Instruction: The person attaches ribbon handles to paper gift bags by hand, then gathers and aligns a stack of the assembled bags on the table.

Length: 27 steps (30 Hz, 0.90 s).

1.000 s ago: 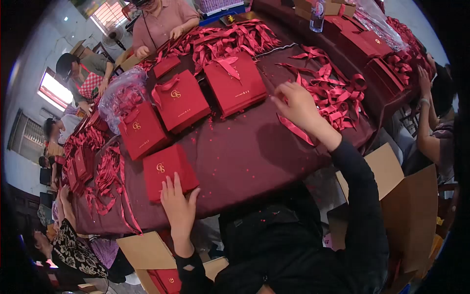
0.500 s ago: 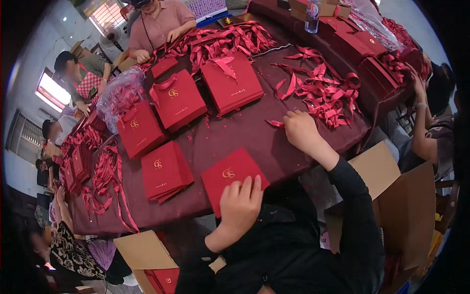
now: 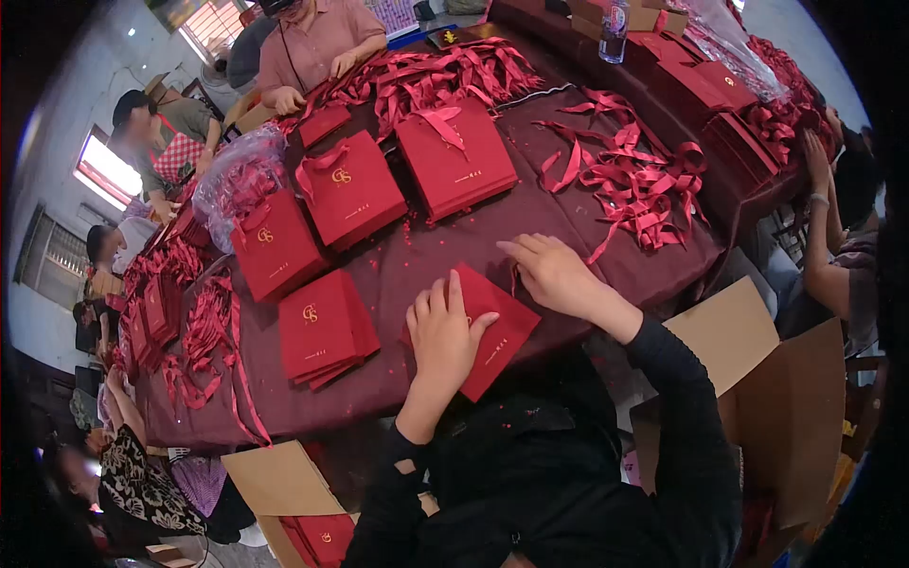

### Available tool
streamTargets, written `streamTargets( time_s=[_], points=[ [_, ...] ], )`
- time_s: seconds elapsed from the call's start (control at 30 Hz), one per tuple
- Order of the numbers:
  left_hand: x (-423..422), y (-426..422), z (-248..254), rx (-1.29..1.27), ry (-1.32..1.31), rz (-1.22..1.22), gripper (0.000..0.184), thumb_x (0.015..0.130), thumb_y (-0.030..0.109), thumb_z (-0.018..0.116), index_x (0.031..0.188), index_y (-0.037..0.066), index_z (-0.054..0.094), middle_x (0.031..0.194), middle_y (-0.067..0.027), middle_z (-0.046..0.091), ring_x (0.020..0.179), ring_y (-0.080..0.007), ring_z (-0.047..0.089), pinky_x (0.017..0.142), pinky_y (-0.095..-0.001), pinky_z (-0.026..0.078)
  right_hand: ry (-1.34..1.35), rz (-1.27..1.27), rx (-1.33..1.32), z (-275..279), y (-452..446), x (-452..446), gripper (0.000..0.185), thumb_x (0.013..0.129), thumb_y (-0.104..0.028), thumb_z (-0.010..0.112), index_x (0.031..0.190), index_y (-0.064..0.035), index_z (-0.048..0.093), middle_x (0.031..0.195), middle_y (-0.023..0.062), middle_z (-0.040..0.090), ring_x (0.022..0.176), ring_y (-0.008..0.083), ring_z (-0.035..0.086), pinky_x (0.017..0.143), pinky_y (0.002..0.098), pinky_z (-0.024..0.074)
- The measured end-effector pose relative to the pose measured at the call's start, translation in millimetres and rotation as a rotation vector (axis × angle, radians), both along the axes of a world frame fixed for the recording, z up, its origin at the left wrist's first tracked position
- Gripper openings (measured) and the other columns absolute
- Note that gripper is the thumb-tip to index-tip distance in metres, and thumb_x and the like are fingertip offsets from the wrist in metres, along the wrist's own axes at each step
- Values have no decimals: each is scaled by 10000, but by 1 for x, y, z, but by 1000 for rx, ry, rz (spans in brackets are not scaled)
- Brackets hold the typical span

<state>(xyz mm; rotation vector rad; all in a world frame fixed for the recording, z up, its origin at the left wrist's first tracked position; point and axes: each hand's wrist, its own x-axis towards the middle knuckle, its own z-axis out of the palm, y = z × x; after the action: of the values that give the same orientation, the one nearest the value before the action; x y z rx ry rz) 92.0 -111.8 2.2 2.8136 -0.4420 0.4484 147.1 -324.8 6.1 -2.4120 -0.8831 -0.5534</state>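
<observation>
Red bag [image 3: 500, 343] has turned beneath left hand [image 3: 441, 339], overhanging the table edge [image 3: 365, 415].

"Where are the hands?"
"Near the table's [image 3: 454, 246] near edge. The left hand [image 3: 440, 336] lies spread on a red bag [image 3: 507, 331] overhanging that edge; the right hand [image 3: 554, 275] is at its far side."
"And the ribbons?"
"A loose tangle [image 3: 649, 194] toward the right edge, a thick heap [image 3: 454, 80] along the far edge."

Bright windows [image 3: 107, 170] are shining at the left and upper left, and a pale wall [image 3: 90, 90] is standing around them.
</observation>
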Motion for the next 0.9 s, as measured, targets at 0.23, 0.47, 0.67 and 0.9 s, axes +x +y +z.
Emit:
streamTargets(
  time_s=[0.23, 0.47, 0.67, 0.9],
  points=[
    [-2, 2, 13, -160, 112, 217, 799, 687, 451, 801, 1266, -8, 497, 1105, -181, 538, 1043, -363, 518, 878, -427, 445, -26, 13, -199, -4, 11, 1, 185, 723, -74, 628, 907, -62, 645, 930, 77, 558, 907, 266, 533, 779, 387, 429],
    [4, 24, -2, -1024, 293, 187, 319, 837, -24, 673, 1099, 21, 497, 848, -107, 632, 699, -122, 605, 659, -242, 482, 817, 96, 745, 11, 15, -4, 80, 1009, -37, 430, 1031, -43, 507, 936, 2, 549, 760, 37, 474, 669, 194, 387],
    [6, 25, -4, -1347, 426, 129, 207, 844, -40, 677, 1030, -35, 586, 868, -61, 649, 742, -73, 598, 691, -196, 486, 565, 178, 595, 22, 42, -22, 112, 996, -77, 490, 1082, -19, 532, 918, 37, 546, 810, 133, 533, 736, 256, 436],
    [4, 35, -10, -1561, 539, 129, 157, 889, -41, 608, 1041, -51, 644, 911, -80, 672, 766, -95, 633, 705, -196, 508, 289, 147, 438, 1, 63, -54, 105, 880, -62, 633, 918, 8, 564, 831, 178, 594, 758, 403, 609, 630, 448, 491]
  ],
)
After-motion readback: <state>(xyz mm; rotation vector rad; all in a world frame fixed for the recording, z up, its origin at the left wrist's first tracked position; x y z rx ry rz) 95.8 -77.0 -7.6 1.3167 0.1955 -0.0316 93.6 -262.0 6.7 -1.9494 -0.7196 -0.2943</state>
